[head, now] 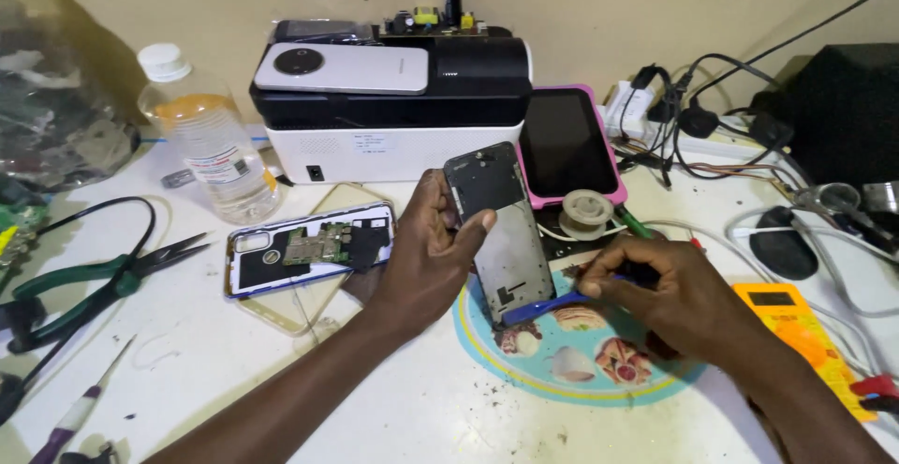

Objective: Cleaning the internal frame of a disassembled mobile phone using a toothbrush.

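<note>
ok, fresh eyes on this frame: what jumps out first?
Centre frame, the left hand holds a bare phone frame upright while the right hand works a blue pry tool against its lower edge, above a round patterned mat. Left of them lies an opened phone back with a green circuit board showing. Behind stands a black-and-white box-shaped machine with a white phone on top.

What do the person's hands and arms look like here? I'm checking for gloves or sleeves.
Both are bare. The left hand and right hand wear no gloves, and no rings or watch show. The forearms are uncovered as far as the picture's edge, with no sleeve in view. Fingernails are short.
</note>
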